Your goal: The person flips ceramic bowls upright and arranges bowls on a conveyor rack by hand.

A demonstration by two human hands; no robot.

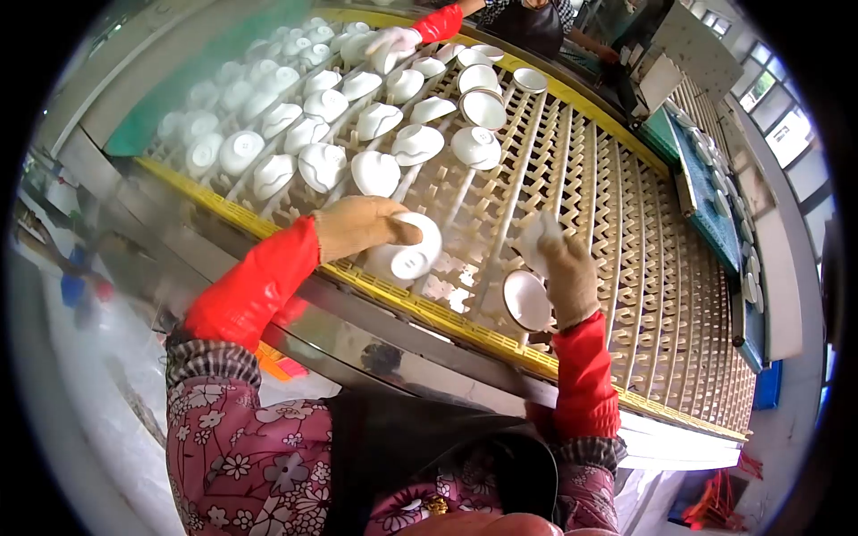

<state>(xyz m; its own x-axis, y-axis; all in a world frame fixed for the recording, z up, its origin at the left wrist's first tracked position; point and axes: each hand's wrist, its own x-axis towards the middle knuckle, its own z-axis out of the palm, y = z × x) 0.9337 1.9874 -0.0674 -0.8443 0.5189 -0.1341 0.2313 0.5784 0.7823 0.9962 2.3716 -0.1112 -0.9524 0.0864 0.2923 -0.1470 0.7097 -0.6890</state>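
My left hand point(368, 225), in a tan glove with a red sleeve, grips a white bowl point(427, 239) by its rim. Just below it, another white bowl point(393, 262) rests on the pegged conveyor point(500, 201). My right hand point(568, 279), gloved the same way, is closed on a blurred white bowl point(539, 239), held upright above the pegs. Left of that wrist a white bowl with a dark rim point(527, 300) leans on the conveyor, its inside facing up.
Rows of white bowls point(322, 165) fill the conveyor's left part, running toward steam and a green curtain point(161, 116). Across the belt, a co-worker's gloved hand point(391, 40) touches a bowl. A yellow edge strip point(429, 313) runs along my side. More bowls stand on a blue-green belt point(715, 214) at right.
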